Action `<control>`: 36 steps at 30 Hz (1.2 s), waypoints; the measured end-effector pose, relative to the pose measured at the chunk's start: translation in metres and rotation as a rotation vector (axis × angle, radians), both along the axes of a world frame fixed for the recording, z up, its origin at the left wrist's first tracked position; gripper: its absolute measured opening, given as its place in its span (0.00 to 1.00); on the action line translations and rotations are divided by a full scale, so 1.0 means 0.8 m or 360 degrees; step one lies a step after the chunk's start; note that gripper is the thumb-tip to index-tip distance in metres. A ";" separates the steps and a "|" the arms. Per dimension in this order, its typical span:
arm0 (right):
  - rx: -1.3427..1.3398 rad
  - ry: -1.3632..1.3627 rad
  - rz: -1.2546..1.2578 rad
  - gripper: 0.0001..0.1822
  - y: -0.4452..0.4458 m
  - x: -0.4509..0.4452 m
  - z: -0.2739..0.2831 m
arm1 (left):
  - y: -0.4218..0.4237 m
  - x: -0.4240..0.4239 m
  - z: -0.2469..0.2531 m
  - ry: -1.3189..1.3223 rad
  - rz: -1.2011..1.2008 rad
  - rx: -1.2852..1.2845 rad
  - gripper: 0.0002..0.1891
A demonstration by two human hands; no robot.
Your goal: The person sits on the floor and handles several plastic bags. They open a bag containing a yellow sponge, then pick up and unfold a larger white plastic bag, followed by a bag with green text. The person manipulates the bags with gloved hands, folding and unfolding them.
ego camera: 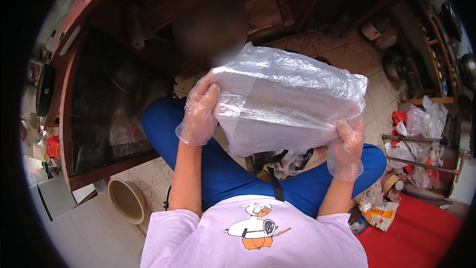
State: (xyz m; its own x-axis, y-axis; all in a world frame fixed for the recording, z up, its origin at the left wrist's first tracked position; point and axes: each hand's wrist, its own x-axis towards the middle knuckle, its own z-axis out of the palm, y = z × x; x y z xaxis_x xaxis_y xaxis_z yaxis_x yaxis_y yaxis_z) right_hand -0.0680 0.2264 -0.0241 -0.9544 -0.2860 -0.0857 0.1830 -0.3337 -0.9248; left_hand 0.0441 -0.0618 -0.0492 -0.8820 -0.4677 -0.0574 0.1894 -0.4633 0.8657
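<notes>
A sheet-like, crinkled translucent plastic bag (286,100) is stretched out above my lap. My left hand (200,108), in a clear disposable plastic glove, pinches its left edge with the thumb on top. At its lower right side, my right hand (347,145), gloved the same way, grips the plastic, and part of the film lies over the fingers. Whether the bag's mouth is parted cannot be told. Under it, between my legs in blue trousers (230,171), more crumpled plastic bags (290,163) lie partly hidden.
A beige basin (126,201) stands on the tiled floor at the lower left, by a dark-panelled wooden cabinet (111,108). At the right, a rack (416,139) holds plastic bags. A red mat (412,234) and a yellow-white packet (381,215) lie at the lower right.
</notes>
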 end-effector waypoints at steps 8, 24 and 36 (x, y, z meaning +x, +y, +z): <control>0.0232 -0.0010 0.0107 0.21 0.031 0.003 0.001 | -0.007 0.021 -0.006 0.0156 -0.0360 0.0075 0.26; 0.0315 -0.0101 0.0125 0.21 0.040 -0.014 -0.004 | 0.001 -0.011 0.008 -0.0198 0.0089 0.0445 0.15; 0.0256 -0.0023 0.0223 0.19 0.045 -0.032 -0.026 | -0.016 -0.018 -0.016 -0.0046 0.0083 0.0635 0.22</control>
State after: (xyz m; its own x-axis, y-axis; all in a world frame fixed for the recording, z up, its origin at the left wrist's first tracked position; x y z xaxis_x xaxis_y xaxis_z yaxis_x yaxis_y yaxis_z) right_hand -0.0932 0.2626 -0.0446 -0.9045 -0.3975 -0.1546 0.2311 -0.1521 -0.9610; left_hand 0.0298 -0.0748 -0.0621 -0.8530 -0.4479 -0.2680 0.1996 -0.7544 0.6254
